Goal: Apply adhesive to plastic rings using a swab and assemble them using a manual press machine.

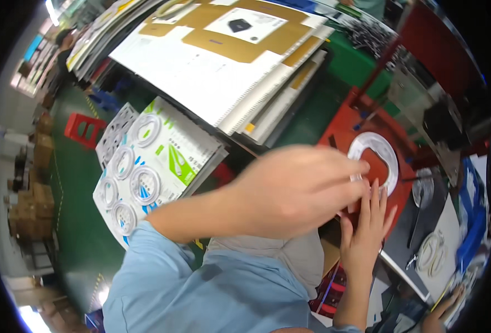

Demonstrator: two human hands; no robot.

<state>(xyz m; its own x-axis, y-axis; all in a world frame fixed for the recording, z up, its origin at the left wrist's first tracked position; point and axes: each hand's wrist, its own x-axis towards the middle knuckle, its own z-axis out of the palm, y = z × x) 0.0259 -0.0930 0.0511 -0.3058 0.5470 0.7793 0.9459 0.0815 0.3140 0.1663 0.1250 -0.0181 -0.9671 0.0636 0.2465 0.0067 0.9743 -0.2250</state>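
Observation:
On a red surface at the right lies a white ring-shaped piece, which looks like plastic. My left hand reaches across from the left, smeared by motion, its fingertips pinched at the ring's near left edge. A small whitish bit shows at those fingers; whether it is held or worn I cannot make out. Just below, my right hand has its fingers stretched out and spread, the tips close to the ring's near edge and beside my left fingertips. Part of the ring is hidden behind both hands.
Several clear round plastic pieces lie on a stack of printed sheets at left. Beyond stand stacked printed cardboard sheets. A red stool is far left. At right are a coiled white cable and another person's hand.

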